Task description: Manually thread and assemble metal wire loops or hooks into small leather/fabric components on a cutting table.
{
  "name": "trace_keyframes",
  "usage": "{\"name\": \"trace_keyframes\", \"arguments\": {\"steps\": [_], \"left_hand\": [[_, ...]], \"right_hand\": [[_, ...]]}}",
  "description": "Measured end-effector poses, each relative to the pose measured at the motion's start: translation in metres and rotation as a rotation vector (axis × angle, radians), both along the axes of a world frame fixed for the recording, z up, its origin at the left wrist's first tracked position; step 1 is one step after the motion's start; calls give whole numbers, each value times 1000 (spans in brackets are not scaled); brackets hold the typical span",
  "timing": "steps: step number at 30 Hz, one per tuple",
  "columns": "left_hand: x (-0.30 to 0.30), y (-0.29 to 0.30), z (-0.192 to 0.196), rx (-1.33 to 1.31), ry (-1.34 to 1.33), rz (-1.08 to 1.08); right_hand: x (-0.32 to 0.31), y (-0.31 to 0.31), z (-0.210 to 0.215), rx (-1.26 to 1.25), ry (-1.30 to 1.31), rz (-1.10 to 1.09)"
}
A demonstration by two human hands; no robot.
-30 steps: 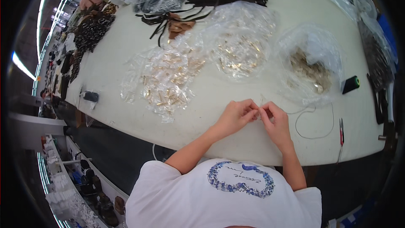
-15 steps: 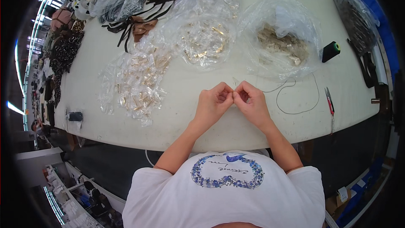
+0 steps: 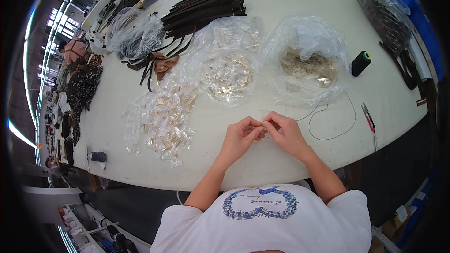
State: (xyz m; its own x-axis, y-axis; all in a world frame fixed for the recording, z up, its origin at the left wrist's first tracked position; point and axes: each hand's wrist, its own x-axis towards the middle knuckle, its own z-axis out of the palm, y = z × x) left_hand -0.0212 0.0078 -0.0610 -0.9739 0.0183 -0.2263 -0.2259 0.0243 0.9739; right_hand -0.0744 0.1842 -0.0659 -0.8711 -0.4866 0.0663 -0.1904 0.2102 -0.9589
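Note:
My left hand (image 3: 239,138) and my right hand (image 3: 287,133) meet at the fingertips over the near middle of the table. Both are closed in a pinch; whatever lies between the fingers is too small and hidden to name. A thin dark cord (image 3: 355,113) lies in a loose loop on the table, and one end runs up to my right hand. Just behind the fingertips a bit of clear plastic (image 3: 265,111) shows. Left of my hands lies a heap of small clear packets (image 3: 166,124) with gold-coloured pieces inside.
Behind my hands sit a clear bag of gold pieces (image 3: 227,77) and a bag of beige pieces (image 3: 307,68). A dark thread spool (image 3: 361,63) and red-handled snips (image 3: 369,121) lie to the right. Black strips (image 3: 204,11) and brown scraps (image 3: 164,65) are farther back.
The view has tilted and shifted, so the table sits lower in the picture. My hands stay together; the right fingers now reach over the left fingertips.

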Motion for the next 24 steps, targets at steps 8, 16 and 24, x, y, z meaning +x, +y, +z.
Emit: {"name": "trace_keyframes", "arguments": {"steps": [8, 16, 24], "left_hand": [[3, 9, -1, -235, 88, 48], [7, 27, -1, -645, 295, 148], [5, 23, -5, -477, 243, 154]], "right_hand": [[8, -2, -6, 0, 1, -68], [9, 0, -13, 142, 87, -69], [6, -1, -7, 46, 59, -70]]}}
